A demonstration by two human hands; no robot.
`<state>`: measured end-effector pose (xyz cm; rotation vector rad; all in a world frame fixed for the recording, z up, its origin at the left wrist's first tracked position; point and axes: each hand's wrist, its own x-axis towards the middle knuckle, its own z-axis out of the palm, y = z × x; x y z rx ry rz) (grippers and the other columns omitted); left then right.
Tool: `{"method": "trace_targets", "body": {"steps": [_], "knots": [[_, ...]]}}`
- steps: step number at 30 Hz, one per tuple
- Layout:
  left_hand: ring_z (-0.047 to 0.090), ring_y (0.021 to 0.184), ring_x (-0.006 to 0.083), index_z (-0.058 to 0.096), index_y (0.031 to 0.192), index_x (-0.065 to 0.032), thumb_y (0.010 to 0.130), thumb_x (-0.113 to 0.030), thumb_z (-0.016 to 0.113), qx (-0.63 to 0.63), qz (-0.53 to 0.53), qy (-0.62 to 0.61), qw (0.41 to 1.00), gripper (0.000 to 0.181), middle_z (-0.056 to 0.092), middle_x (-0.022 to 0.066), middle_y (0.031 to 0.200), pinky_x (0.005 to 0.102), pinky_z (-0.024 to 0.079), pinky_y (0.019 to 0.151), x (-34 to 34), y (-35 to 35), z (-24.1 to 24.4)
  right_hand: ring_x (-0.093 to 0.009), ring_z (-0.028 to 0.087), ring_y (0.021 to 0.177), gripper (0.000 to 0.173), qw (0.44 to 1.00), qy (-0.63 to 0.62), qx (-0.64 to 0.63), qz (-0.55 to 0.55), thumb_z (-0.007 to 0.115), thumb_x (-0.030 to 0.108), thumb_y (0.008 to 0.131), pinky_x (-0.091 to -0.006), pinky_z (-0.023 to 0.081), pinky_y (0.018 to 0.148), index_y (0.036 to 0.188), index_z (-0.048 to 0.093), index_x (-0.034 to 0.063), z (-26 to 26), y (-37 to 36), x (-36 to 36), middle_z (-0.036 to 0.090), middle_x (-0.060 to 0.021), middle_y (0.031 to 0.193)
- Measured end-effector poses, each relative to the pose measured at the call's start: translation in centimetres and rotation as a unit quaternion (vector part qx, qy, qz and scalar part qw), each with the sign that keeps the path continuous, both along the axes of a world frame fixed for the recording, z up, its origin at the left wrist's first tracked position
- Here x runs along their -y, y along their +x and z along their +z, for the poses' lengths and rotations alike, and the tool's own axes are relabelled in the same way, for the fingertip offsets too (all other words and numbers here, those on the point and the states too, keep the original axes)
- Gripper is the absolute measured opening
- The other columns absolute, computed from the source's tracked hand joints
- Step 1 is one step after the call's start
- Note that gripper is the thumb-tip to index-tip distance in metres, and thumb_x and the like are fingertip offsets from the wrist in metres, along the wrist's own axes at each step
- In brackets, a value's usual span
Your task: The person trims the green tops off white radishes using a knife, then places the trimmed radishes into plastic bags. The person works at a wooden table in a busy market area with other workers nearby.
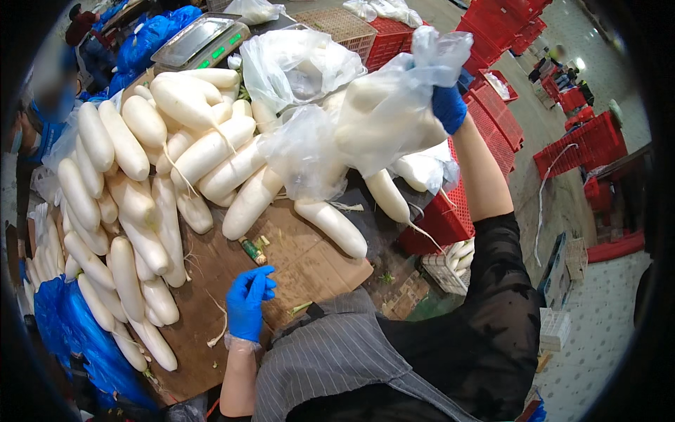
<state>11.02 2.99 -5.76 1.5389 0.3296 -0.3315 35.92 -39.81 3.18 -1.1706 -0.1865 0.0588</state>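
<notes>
White daikon radishes [211,153] lie heaped across a cardboard-covered table [295,237]. My right hand [449,108], in a blue glove, is raised at the upper right and grips the gathered top of a clear plastic bag [390,116] with daikons inside. My left hand [247,303], gloved in blue, is low over the cardboard near my apron, its fingers curled and nothing visible in them. A short knife handle or green-wrapped object [253,250] lies just above it. One loose daikon [332,227] rests between the hands.
A scale [200,42] with a metal tray stands at the far left, beside an open plastic bag [298,66]. Red crates [488,126] are stacked at the right, and a white crate of daikons [448,271] stands below. Blue plastic [89,337] hangs at the near left. People are in the background.
</notes>
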Motion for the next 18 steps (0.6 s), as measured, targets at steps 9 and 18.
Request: {"method": "trace_targets", "body": {"steps": [9, 18], "knots": [[0.056, 0.097, 0.0286, 0.026, 0.145, -0.0231, 0.084, -0.027, 0.064, 0.024, -0.218, 0.039, 0.975, 0.072, 0.053, 0.0181, 0.112, 0.0392, 0.047, 0.085, 10.3, 6.0, -7.5, -0.020, 0.060, 0.087, 0.020, 0.963, -0.255, 0.087, -0.023, 0.053, 0.017, 0.092, -0.0306, 0.049, 0.078, 0.106, 0.059, 0.0055, -11.0, 2.8, 8.7, 0.061, -0.0065, 0.096], [0.045, 0.116, 0.0426, 0.021, 0.146, -0.0212, 0.077, -0.044, 0.065, 0.116, -0.416, 0.246, 0.867, 0.085, 0.035, 0.0265, 0.133, 0.0463, 0.041, 0.096, 16.9, 6.9, -6.7, -0.024, 0.062, 0.079, 0.016, 0.784, -0.556, 0.167, -0.218, 0.058, 0.014, 0.085, -0.0330, 0.048, 0.070, 0.098, 0.061, 0.0043, -18.2, -0.2, 6.1, 0.063, -0.0101, 0.087]]}}
